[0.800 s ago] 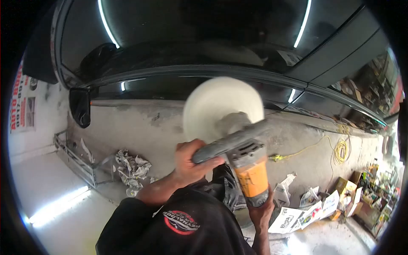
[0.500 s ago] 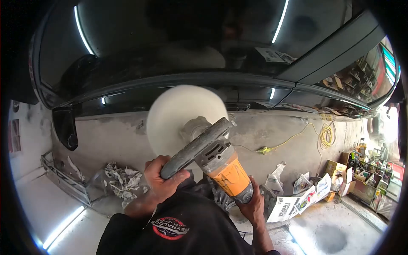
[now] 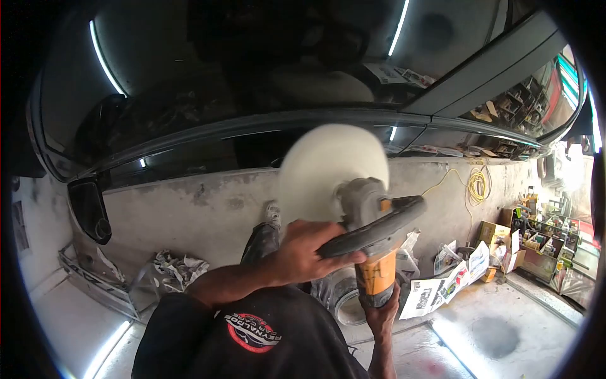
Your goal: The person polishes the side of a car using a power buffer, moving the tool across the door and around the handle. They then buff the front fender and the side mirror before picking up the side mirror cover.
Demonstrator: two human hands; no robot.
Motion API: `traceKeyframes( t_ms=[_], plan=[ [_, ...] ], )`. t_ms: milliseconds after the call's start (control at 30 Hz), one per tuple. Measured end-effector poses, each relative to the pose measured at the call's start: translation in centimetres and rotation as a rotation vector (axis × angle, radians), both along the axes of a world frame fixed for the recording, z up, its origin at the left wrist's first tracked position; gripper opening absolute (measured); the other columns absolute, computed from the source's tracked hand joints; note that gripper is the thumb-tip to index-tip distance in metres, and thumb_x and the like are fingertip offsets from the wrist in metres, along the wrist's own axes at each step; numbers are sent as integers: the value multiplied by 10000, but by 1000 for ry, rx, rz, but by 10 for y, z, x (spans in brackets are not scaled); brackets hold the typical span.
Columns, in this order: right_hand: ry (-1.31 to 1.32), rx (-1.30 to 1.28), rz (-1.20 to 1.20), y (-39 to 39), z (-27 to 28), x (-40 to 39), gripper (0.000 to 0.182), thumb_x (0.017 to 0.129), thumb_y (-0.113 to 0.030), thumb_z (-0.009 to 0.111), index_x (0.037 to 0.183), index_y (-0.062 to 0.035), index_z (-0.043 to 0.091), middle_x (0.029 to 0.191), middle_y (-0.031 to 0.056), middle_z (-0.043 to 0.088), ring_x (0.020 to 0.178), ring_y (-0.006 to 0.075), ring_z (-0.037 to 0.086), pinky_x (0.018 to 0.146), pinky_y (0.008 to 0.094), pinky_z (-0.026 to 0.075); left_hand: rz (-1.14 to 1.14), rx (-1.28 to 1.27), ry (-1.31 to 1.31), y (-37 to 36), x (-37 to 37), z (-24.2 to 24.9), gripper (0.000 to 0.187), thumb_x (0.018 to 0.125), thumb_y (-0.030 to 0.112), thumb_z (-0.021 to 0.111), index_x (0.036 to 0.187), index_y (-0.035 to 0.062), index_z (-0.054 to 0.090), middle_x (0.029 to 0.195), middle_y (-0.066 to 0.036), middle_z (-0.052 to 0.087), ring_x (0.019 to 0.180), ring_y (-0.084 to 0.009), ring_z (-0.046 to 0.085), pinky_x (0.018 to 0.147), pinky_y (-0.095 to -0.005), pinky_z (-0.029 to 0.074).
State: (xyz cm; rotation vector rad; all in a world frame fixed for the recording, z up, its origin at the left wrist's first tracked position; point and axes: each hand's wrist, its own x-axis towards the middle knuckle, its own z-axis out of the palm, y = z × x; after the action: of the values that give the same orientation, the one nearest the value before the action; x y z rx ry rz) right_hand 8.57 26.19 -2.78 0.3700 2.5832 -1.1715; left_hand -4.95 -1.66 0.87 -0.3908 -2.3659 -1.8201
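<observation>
Both my hands are on an orange and grey rotary polisher (image 3: 377,275). My left hand (image 3: 306,249) is wrapped round its thick black handle (image 3: 379,230) near the left end. At the rear of the orange body, my right hand (image 3: 381,311) grips the narrow end. The round white polishing pad (image 3: 334,155) is smeared by motion and faces the side of a glossy black car (image 3: 221,151). It overlaps the lower door area in view; whether it touches the paint is hidden. A black side mirror (image 3: 89,211) sticks out at the left.
A yellow cord (image 3: 478,186) lies coiled on the concrete floor (image 3: 170,218). Crumpled paper (image 3: 180,270) lies by a metal frame (image 3: 107,284) at left. Newspaper sheets (image 3: 442,290), cardboard boxes (image 3: 495,240) and a shelf of bottles (image 3: 549,252) stand at right. A wheel-like round object (image 3: 351,307) sits below.
The polisher has moved right along the car side, and its body now points more straight down toward me. My left arm reaches farther across, and a shoe has come into sight.
</observation>
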Motion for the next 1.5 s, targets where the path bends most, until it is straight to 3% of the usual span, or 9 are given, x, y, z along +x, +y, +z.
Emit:
traceKeyframes(
  t_ms=[133,333,533,600,733,833,1033,1300,1500],
  plan=[
    [7,-20,-190,8,-19,4,788,717,-125,814,1397,-9,433,1168,210,646,1084,304,633,955,407,477,-85,-79,67,43,-34,-12,341,816,334,838,857,47,657,720,-62,665,614,-182,667,554,-332,507],
    [-87,-125,-344,32,-45,6,775,692,-130,817,1372,-27,457,1128,179,650,1030,292,630,925,406,481,-127,64,30,82,-49,-29,346,811,330,842,857,41,657,743,-66,671,620,-187,669,583,-338,522],
    [-158,-79,-127,49,-33,13,809,724,-149,843,1412,-34,434,1154,217,672,1060,326,669,908,414,509,104,-77,1,54,1,-16,359,801,336,854,819,43,647,676,-66,633,576,-174,642,536,-325,485],
    [-33,-17,32,45,-29,13,832,700,-145,850,1407,-28,428,1112,221,686,991,331,693,852,403,534,160,-112,-104,37,22,-16,379,773,337,878,803,41,644,631,-60,618,521,-182,608,506,-316,458],
    [-36,-6,178,26,-13,1,862,716,-178,872,1425,-20,407,1139,265,683,1028,384,705,849,429,564,352,-55,-217,9,58,-12,423,756,360,892,802,27,636,617,-46,631,525,-116,595,503,-275,437],
    [-117,16,243,16,-6,-9,884,717,-188,881,1438,-30,392,1129,269,683,1031,409,691,849,454,566,441,-64,-159,-7,77,-18,356,792,262,875,752,36,604,589,-43,633,506,-109,608,472,-271,442],
    [-48,13,255,21,-10,-8,882,717,-197,884,1444,-60,403,1087,263,696,1005,427,692,827,458,565,425,36,-185,-4,76,-18,361,796,269,873,756,32,604,596,-41,639,506,-105,599,473,-268,444],
    [-78,97,47,59,2,-2,862,681,-111,861,1420,-25,424,1210,257,649,1135,385,637,976,442,475,238,29,-98,44,27,-21,371,778,313,882,780,38,633,599,-55,580,489,-139,547,467,-312,407],
    [-25,126,100,76,6,-3,840,709,-91,817,1448,-42,420,1245,277,633,1168,429,620,986,452,472,237,114,-166,63,27,-30,360,808,317,857,801,36,631,610,-66,590,505,-161,573,480,-322,432]
  ],
)
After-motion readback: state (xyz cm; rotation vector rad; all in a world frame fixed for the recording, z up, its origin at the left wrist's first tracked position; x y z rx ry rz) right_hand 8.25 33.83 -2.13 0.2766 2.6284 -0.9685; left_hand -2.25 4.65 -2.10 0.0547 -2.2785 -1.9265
